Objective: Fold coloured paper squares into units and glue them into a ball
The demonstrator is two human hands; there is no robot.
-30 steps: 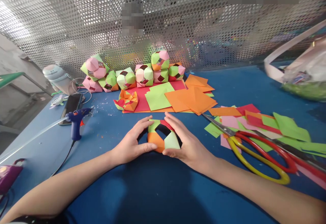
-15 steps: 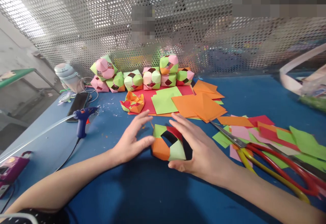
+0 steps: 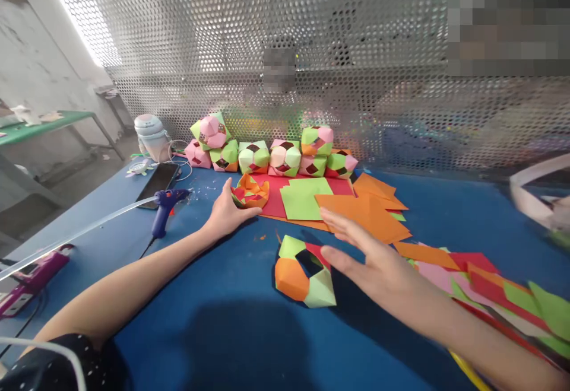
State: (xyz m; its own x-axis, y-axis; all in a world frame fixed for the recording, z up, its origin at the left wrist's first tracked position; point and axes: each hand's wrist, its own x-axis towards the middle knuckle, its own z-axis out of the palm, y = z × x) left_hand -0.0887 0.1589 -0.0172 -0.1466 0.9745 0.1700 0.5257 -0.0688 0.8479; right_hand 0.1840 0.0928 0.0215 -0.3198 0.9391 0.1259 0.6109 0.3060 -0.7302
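My left hand [image 3: 228, 212] reaches to a small folded paper piece [image 3: 252, 191] in orange, red and green, at the left end of the paper stack. Its fingers are apart, with the fingertips at the piece's left side and the thumb along its front; whether they press on it I cannot tell. A hollow folded paper ball [image 3: 291, 278] of orange, green and red faces rests on the blue table in front of me. Over the ball's right side my right hand [image 3: 363, 254] is open, fingers stretched out, holding nothing.
Several finished paper balls [image 3: 253, 156] line the perforated metal screen [image 3: 378, 100]. Orange sheets [image 3: 365, 213] and loose coloured strips [image 3: 485, 284] lie right. On the left are a blue glue gun [image 3: 164, 210], a phone [image 3: 159, 183], a bottle [image 3: 152, 136] and a purple power strip [image 3: 33, 281].
My left hand has moved away from the paper ball, forward and left to the small folded piece. My right hand has let go of the ball and lifted. The view has shifted.
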